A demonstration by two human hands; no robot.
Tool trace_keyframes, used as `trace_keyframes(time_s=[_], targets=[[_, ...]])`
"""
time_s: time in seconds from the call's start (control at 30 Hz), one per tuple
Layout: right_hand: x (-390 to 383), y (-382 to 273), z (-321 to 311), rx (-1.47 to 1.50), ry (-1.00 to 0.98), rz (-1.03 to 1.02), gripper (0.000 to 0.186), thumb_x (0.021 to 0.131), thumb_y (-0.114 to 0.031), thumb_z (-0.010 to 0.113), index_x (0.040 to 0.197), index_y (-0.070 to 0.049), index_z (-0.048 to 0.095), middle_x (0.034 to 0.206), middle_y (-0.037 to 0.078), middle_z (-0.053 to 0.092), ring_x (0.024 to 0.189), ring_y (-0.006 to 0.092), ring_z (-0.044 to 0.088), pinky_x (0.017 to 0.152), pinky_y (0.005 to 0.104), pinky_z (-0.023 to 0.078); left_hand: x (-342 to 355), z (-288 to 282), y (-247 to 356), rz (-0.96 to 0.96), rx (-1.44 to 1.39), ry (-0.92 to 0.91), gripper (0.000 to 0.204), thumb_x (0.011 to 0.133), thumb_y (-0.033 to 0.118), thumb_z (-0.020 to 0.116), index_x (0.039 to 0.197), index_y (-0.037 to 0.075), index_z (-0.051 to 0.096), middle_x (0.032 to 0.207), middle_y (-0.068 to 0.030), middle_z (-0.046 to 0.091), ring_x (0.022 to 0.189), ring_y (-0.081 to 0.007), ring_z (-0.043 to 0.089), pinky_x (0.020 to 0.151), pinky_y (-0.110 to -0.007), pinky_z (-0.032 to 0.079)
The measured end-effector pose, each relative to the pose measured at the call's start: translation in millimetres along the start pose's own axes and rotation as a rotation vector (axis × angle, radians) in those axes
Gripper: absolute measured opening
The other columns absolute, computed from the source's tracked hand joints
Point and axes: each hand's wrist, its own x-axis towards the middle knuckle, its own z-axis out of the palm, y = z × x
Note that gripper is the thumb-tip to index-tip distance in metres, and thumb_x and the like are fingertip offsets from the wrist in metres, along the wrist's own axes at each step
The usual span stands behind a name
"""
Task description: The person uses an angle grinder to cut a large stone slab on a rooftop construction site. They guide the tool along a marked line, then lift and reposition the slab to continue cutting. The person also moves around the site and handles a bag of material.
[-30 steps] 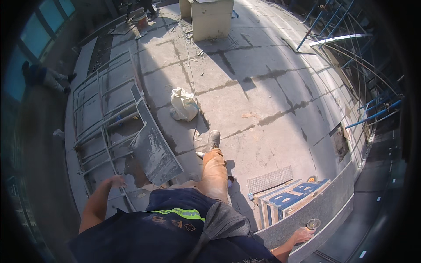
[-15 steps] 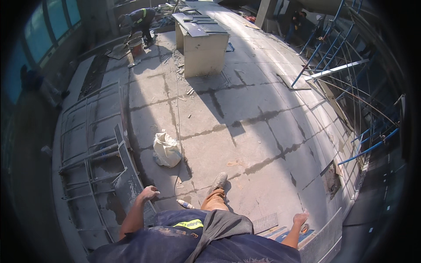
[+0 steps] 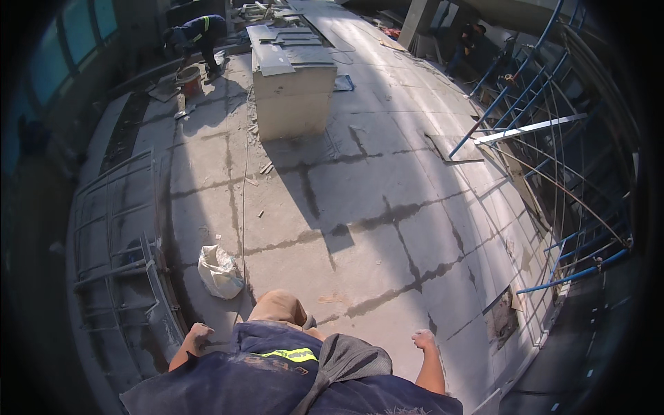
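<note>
My left hand (image 3: 200, 331) hangs at the lower left with its fingers curled in, and nothing shows in it. Nearest to it are the metal frame (image 3: 111, 278) on the left and a white sack (image 3: 220, 274) standing on the floor ahead. On the other side, my right hand (image 3: 425, 339) is held low over the concrete floor (image 3: 387, 321). Its fingers are bent into a loose fist with no object visible. My bent knee (image 3: 280, 306) in tan trousers shows ahead of my dark shirt.
A pale box-shaped block (image 3: 294, 104) topped with dark slabs stands ahead. A cable (image 3: 244, 183) runs along the floor. Blue scaffolding (image 3: 512, 104) rises at the right, near a floor opening (image 3: 503, 319). A person (image 3: 200, 38) bends beside a bucket (image 3: 188, 81); another person (image 3: 467, 45) stands far right.
I have moved forward and my view has shifted right. The sack is nearer and further left. My raised knee replaces the outstretched boot. The brush-like object and boards near me have left view.
</note>
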Motion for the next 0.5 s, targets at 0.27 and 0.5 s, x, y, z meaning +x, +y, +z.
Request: trace_keyframes(time_s=[0.27,0.5], targets=[[117.5,-176.4,-200.3,-0.083,0.293,-0.234,0.035,0.079,-0.021,0.062,0.11,-0.009,0.069,0.114,0.015,0.066,0.11,0.0304,0.061,0.098,0.0364,0.047,103.6,71.9,102.2,-0.189,-0.037,-0.125,0.016,0.077,0.018,0.07,0.085,0.004,0.07,0.065,-0.0055,0.062,0.056,-0.0168,0.059,0.048,-0.034,0.045],[220.2,-236.6,-235.6,0.297,0.022,-0.086,0.037,0.078,-0.004,0.06,0.112,-0.014,0.069,0.093,0.013,0.07,0.085,0.0234,0.067,0.075,0.0347,0.052,243.4,44.4,372.2,0.862,1.416,-0.065,0.013,0.077,0.017,0.069,0.078,0.004,0.069,0.059,-0.0071,0.058,0.05,-0.018,0.057,0.042,-0.034,0.043]])
